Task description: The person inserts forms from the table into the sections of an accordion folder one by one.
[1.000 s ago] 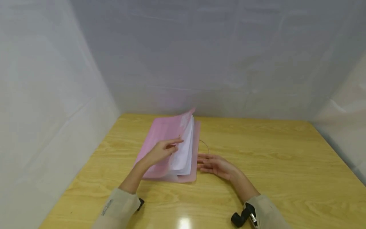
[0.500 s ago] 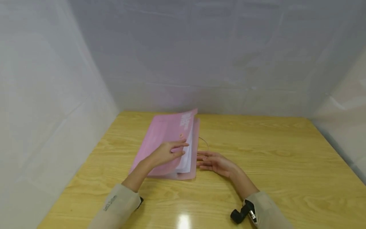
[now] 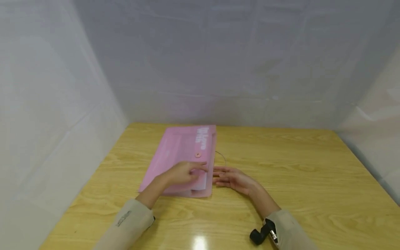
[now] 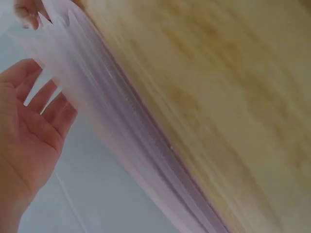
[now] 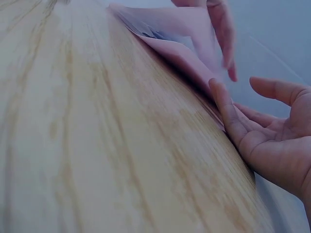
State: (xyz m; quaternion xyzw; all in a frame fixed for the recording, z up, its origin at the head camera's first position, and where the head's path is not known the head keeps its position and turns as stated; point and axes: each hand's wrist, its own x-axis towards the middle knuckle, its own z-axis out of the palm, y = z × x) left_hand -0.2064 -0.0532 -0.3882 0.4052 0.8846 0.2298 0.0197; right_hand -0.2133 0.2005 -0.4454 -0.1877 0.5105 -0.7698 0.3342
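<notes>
A pink plastic document folder (image 3: 175, 146) lies on the wooden table, its top flap with white lettering folded over toward the right edge. White paper (image 3: 200, 183) shows under the flap near the front right corner. My left hand (image 3: 184, 172) is over the flap, fingers reaching toward its free edge; in the left wrist view, the left hand (image 4: 34, 116) has its fingers on the pink plastic. At the folder's right edge, my right hand (image 3: 232, 178) rests with fingers extended and touching the side. The right wrist view shows the right hand (image 5: 277, 131) with its thumb apart from the fingers.
A round button (image 3: 198, 155) sits on the flap. A thin string (image 3: 222, 156) curves out past the folder's right edge. The wooden table (image 3: 297, 184) is bordered by pale sheeting (image 3: 237, 69) at the back and both sides.
The flap has come down over the papers, so less white shows and the lettering and button are now visible. My left hand moved slightly right and toward me; the right hand stayed almost still.
</notes>
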